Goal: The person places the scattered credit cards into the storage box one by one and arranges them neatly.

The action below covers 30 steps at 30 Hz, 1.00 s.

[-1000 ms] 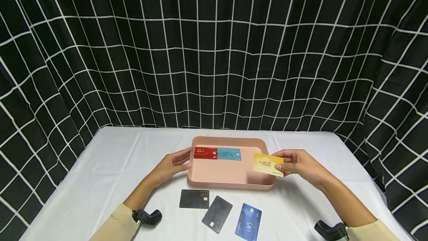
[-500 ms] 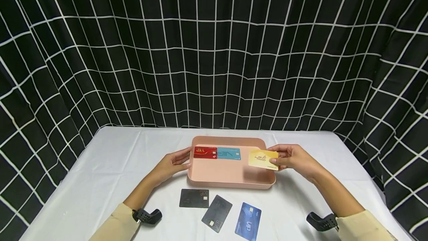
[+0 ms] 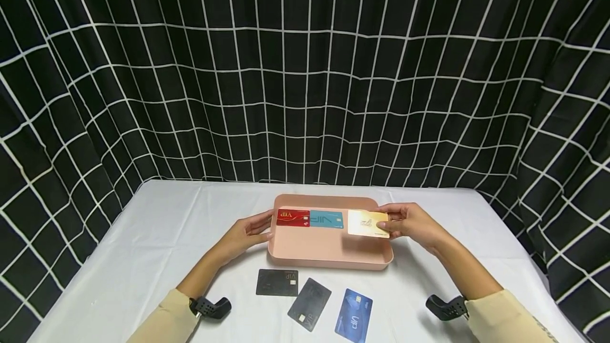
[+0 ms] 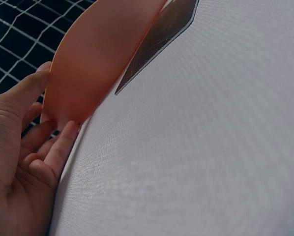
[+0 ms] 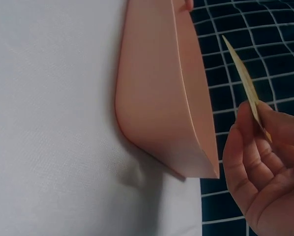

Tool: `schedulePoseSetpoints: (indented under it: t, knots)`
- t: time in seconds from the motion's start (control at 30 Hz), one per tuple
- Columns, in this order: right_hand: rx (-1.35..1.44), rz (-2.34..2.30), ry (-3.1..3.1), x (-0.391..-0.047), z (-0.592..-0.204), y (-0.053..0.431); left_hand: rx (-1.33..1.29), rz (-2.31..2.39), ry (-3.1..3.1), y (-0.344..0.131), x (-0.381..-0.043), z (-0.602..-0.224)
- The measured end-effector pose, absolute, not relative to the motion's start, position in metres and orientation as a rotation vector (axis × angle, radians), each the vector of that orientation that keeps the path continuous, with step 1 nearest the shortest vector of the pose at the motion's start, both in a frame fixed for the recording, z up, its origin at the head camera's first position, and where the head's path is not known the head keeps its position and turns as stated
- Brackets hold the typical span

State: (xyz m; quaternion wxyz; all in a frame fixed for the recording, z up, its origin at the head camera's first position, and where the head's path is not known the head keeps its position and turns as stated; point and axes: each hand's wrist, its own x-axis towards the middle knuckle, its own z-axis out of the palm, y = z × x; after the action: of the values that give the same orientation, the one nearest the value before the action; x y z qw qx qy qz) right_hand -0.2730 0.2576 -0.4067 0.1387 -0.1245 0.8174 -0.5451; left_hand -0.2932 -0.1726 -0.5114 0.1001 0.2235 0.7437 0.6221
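Note:
My right hand (image 3: 407,222) pinches a yellow-gold card (image 3: 363,224) between thumb and fingers, over the right part of a shallow pink tray (image 3: 329,264). Seen edge-on in the right wrist view, the card (image 5: 243,69) is tilted and above the tray's rim. At the tray's left end, my left hand (image 3: 245,237) grips the side, thumb at the rim and fingers against the outer wall (image 4: 98,49). Inside the tray, a red VIP card (image 3: 292,218) and a light blue VIP card (image 3: 326,219) lie side by side along the back.
On the white cloth (image 3: 143,258) before the tray lie a black VIP card (image 3: 274,282), a dark grey card (image 3: 310,303) turned at an angle, and a blue VIP card (image 3: 353,314). A black curtain with white grid lines (image 3: 305,94) surrounds the table's back and sides.
The right hand has carried the yellow-gold card leftward and slightly back, from the tray's right rim to over its inside, nearer the light blue card. The left hand and tray have stayed put.

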Motion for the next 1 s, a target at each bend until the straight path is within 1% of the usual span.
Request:
schedulePoseSetpoints:
  t: [0.33, 1.0]
  knots:
    - [-0.309, -1.571, 2.37, -0.283, -0.41, 0.252, 0.652, 1.832, 2.21, -0.172, -0.292, -0.512]
    - [-0.321, -1.53, 2.442, -0.299, -0.412, 0.239, 0.651, 1.85, 2.18, -0.171, -0.291, -0.508]
